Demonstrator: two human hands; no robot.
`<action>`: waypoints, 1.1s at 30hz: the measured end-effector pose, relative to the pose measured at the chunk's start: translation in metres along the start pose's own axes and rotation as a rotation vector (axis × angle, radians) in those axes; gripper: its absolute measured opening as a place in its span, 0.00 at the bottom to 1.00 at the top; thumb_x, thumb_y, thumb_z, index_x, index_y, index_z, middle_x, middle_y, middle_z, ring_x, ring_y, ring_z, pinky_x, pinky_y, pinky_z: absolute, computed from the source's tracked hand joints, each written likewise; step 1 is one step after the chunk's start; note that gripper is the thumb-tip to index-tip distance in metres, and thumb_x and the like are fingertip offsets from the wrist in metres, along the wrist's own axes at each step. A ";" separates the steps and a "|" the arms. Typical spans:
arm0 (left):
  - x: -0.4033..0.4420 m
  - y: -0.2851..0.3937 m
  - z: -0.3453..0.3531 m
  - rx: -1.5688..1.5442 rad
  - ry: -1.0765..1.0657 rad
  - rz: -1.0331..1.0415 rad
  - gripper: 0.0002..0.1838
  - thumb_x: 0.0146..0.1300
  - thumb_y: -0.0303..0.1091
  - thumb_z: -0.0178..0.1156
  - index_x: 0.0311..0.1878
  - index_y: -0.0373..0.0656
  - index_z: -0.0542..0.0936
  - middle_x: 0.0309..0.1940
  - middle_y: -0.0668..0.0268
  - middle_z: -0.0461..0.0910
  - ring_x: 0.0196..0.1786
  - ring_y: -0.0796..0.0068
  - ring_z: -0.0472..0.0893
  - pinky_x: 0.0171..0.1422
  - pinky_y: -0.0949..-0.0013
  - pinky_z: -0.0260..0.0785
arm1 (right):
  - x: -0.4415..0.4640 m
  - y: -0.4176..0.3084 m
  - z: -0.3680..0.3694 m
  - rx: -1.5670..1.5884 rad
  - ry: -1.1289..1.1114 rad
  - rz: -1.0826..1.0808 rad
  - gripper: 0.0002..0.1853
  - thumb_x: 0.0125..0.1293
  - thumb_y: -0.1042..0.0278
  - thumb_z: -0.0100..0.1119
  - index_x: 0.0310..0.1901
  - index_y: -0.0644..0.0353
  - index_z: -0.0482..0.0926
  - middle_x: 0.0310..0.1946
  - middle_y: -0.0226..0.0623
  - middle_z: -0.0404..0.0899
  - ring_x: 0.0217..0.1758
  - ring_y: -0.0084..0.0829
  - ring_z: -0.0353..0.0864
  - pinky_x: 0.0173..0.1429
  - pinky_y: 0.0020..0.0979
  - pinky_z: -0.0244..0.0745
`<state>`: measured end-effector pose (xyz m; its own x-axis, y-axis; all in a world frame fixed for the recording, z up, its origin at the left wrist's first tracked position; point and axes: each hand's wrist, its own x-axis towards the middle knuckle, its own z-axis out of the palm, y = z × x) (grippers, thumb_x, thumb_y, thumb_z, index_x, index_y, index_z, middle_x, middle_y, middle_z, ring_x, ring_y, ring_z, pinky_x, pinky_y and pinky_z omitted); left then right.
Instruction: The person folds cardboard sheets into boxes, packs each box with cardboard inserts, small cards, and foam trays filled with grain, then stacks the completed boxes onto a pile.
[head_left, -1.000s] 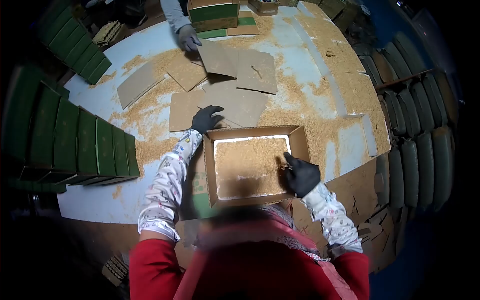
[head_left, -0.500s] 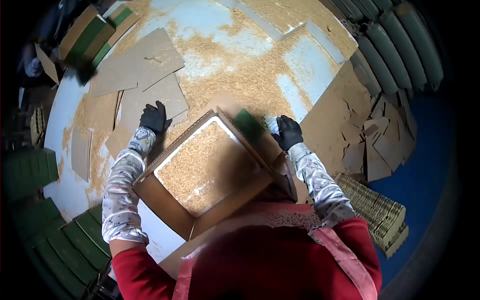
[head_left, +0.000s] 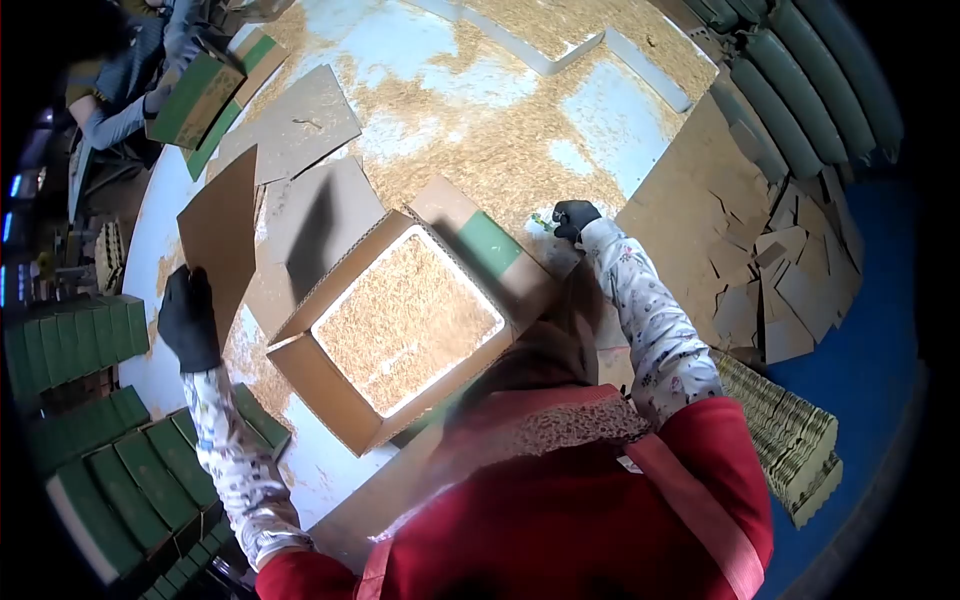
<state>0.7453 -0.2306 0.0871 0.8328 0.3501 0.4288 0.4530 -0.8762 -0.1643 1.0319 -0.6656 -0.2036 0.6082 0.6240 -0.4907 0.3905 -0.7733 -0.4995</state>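
Note:
My left hand (head_left: 190,320), in a black glove, grips the lower edge of a flat cardboard sheet (head_left: 222,235), which is raised and tilted above the table. My right hand (head_left: 576,219), also black-gloved, has its fingers curled at a small white and green piece (head_left: 542,223); its kind is too small to make out. Between my arms stands an open cardboard box (head_left: 325,395) with a green stripe on its outspread flap (head_left: 490,245). Inside, a white-rimmed lining (head_left: 462,268) surrounds a fill of pale wood-shaving-like bits (head_left: 405,315).
More cardboard sheets (head_left: 305,120) lie on the white table (head_left: 400,60) among scattered shavings. Torn cardboard (head_left: 785,265) and corrugated strips (head_left: 780,430) are at the right. Green stacks (head_left: 150,470) stand lower left. Another person's sleeve (head_left: 115,125) is beside a green-striped box (head_left: 195,100).
My left hand has moved left and nearer to me, and now lifts a cardboard sheet. My right hand has shifted slightly away from me, its fingers more curled. The other person's arms show more.

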 end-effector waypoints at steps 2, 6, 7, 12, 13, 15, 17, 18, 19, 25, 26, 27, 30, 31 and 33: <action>-0.010 0.035 -0.042 -0.036 0.085 0.045 0.06 0.58 0.37 0.58 0.32 0.48 0.74 0.24 0.62 0.76 0.24 0.59 0.76 0.25 0.63 0.67 | 0.004 0.004 -0.002 0.002 0.003 -0.056 0.18 0.41 0.63 0.62 0.37 0.56 0.77 0.33 0.45 0.79 0.38 0.45 0.78 0.43 0.38 0.73; -0.057 0.101 -0.071 -0.101 -0.265 0.542 0.11 0.50 0.34 0.57 0.39 0.46 0.74 0.32 0.68 0.76 0.32 0.71 0.78 0.30 0.67 0.69 | -0.009 -0.013 0.004 -0.092 0.054 -0.072 0.14 0.45 0.65 0.55 0.35 0.57 0.78 0.34 0.48 0.77 0.38 0.48 0.77 0.44 0.40 0.73; -0.069 0.127 -0.070 -0.098 -0.330 0.653 0.13 0.52 0.37 0.54 0.41 0.46 0.73 0.32 0.68 0.76 0.31 0.71 0.78 0.28 0.67 0.69 | -0.012 -0.016 0.009 -0.157 0.129 -0.080 0.13 0.45 0.65 0.53 0.35 0.57 0.78 0.36 0.49 0.76 0.40 0.49 0.77 0.45 0.40 0.73; -0.112 0.198 -0.007 -0.425 -1.022 0.488 0.09 0.57 0.36 0.49 0.38 0.42 0.71 0.30 0.58 0.75 0.32 0.58 0.79 0.34 0.58 0.72 | -0.032 -0.082 -0.023 0.235 0.461 -0.062 0.10 0.44 0.67 0.55 0.30 0.59 0.78 0.30 0.48 0.76 0.34 0.45 0.78 0.39 0.38 0.73; -0.131 0.202 0.018 -0.461 -1.073 0.392 0.09 0.57 0.37 0.49 0.37 0.42 0.71 0.30 0.56 0.75 0.32 0.56 0.78 0.35 0.57 0.72 | -0.059 -0.123 -0.048 0.300 0.501 -0.208 0.12 0.46 0.68 0.56 0.34 0.60 0.76 0.31 0.47 0.76 0.34 0.48 0.78 0.39 0.39 0.73; -0.128 0.202 0.024 -0.575 -0.957 0.571 0.09 0.58 0.37 0.49 0.37 0.42 0.70 0.29 0.57 0.75 0.33 0.55 0.78 0.36 0.56 0.72 | -0.099 -0.194 -0.065 0.413 0.674 -0.658 0.07 0.45 0.79 0.55 0.29 0.61 0.73 0.27 0.43 0.73 0.28 0.43 0.76 0.32 0.33 0.71; -0.128 0.195 0.022 -0.579 -0.983 0.560 0.11 0.58 0.37 0.48 0.42 0.43 0.71 0.35 0.56 0.75 0.35 0.55 0.78 0.39 0.55 0.72 | -0.126 -0.246 -0.071 0.169 0.625 -1.126 0.08 0.46 0.76 0.59 0.30 0.60 0.73 0.27 0.41 0.73 0.28 0.44 0.75 0.32 0.35 0.71; -0.129 0.189 0.016 -0.737 -0.968 0.477 0.13 0.59 0.38 0.48 0.45 0.44 0.71 0.38 0.55 0.74 0.36 0.54 0.78 0.41 0.55 0.72 | -0.125 -0.260 -0.056 -0.174 0.365 -1.070 0.05 0.49 0.72 0.58 0.30 0.58 0.76 0.29 0.40 0.75 0.30 0.41 0.77 0.31 0.35 0.72; -0.130 0.182 0.010 -0.895 -0.946 0.391 0.15 0.60 0.38 0.47 0.49 0.44 0.71 0.41 0.54 0.74 0.37 0.54 0.78 0.42 0.55 0.71 | -0.122 -0.273 -0.034 -0.566 0.232 -0.997 0.06 0.51 0.70 0.55 0.31 0.57 0.79 0.29 0.38 0.77 0.33 0.36 0.79 0.33 0.35 0.73; -0.134 0.065 -0.069 -0.430 -0.793 0.468 0.30 0.44 0.50 0.66 0.54 0.62 0.73 0.58 0.69 0.69 0.63 0.59 0.64 0.64 0.35 0.40 | -0.114 -0.252 -0.071 -0.408 0.088 -1.309 0.11 0.53 0.73 0.51 0.39 0.54 0.75 0.45 0.37 0.75 0.52 0.36 0.72 0.56 0.40 0.65; -0.148 0.042 -0.067 -0.437 -0.772 0.410 0.31 0.41 0.53 0.66 0.53 0.62 0.73 0.59 0.69 0.68 0.64 0.57 0.63 0.65 0.35 0.40 | -0.122 -0.246 -0.098 -0.356 0.160 -1.345 0.18 0.49 0.73 0.57 0.46 0.52 0.74 0.53 0.35 0.72 0.59 0.37 0.68 0.61 0.43 0.60; -0.161 0.029 -0.060 -0.445 -0.747 0.352 0.33 0.39 0.55 0.67 0.53 0.62 0.73 0.60 0.68 0.67 0.64 0.54 0.62 0.65 0.36 0.40 | -0.114 -0.228 -0.101 -0.341 0.149 -1.297 0.29 0.43 0.72 0.64 0.52 0.49 0.72 0.58 0.36 0.67 0.63 0.39 0.64 0.65 0.47 0.55; -0.161 0.054 -0.037 -0.643 -0.583 0.348 0.33 0.39 0.55 0.66 0.52 0.59 0.74 0.59 0.67 0.67 0.64 0.57 0.62 0.66 0.43 0.43 | -0.099 -0.228 -0.086 -0.256 -0.117 -1.263 0.42 0.34 0.69 0.71 0.58 0.49 0.67 0.63 0.36 0.61 0.66 0.40 0.59 0.67 0.48 0.52; -0.152 0.068 -0.027 -0.676 -0.545 0.361 0.33 0.40 0.55 0.66 0.53 0.58 0.73 0.59 0.66 0.67 0.64 0.58 0.61 0.67 0.45 0.43 | -0.095 -0.238 -0.073 -0.262 -0.133 -1.281 0.44 0.33 0.68 0.72 0.59 0.49 0.65 0.64 0.36 0.59 0.67 0.39 0.57 0.68 0.48 0.51; -0.148 0.110 0.004 -0.626 -0.580 0.344 0.36 0.41 0.53 0.66 0.57 0.56 0.70 0.61 0.64 0.65 0.65 0.58 0.60 0.67 0.45 0.42 | -0.082 -0.242 -0.033 -0.285 -0.173 -1.235 0.47 0.36 0.59 0.73 0.62 0.54 0.60 0.65 0.37 0.57 0.68 0.41 0.54 0.69 0.47 0.48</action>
<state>0.6730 -0.3781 0.0022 0.9955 0.0003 -0.0948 0.0368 -0.9230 0.3831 0.9100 -0.5337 -0.0191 -0.3516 0.9318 0.0906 0.7762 0.3443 -0.5282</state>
